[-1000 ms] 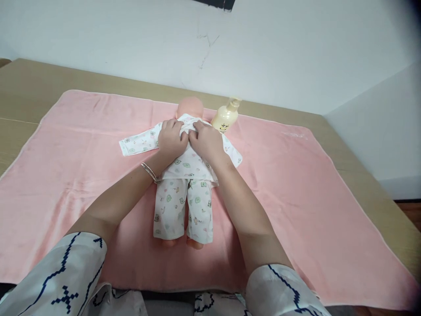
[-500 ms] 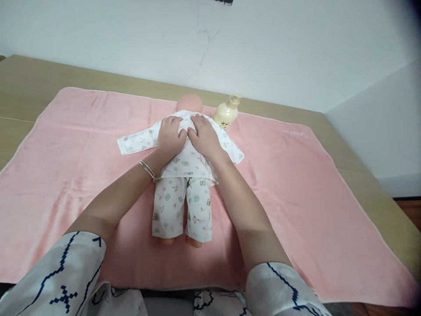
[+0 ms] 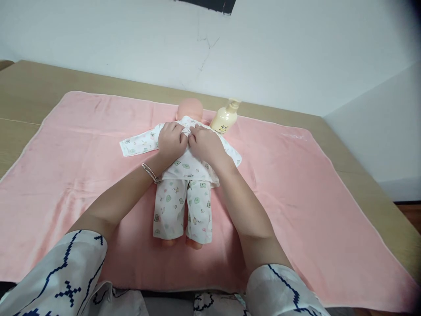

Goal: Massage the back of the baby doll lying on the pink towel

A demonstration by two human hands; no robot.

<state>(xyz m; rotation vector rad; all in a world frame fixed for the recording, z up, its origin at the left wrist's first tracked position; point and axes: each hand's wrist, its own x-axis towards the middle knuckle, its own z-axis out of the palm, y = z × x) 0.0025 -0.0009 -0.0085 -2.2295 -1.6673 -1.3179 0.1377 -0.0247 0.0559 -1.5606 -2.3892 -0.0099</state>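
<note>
A bald doll point(image 3: 190, 109) lies stretched out on a pink blanket point(image 3: 296, 197), its head toward the wall. It wears a white printed shirt point(image 3: 186, 169) and matching trousers point(image 3: 169, 210), with the feet just showing below the cuffs. At the upper middle of the shirt, my left hand point(image 3: 173, 141) has its fingers curled in on the cloth. Close beside it, my right hand point(image 3: 208, 144) also pinches the shirt fabric, and a small fold shows between the two hands. The fingertips are partly hidden.
A cream pump bottle point(image 3: 225, 117) leans at a tilt beside the doll's head, close to its right-hand sleeve. Under the blanket is a wooden table point(image 3: 125, 87), whose back edge meets a white wall point(image 3: 279, 52).
Both hands lay flatter on the shirt before; now their fingers are curled and gather the cloth. The view has tilted up slightly.
</note>
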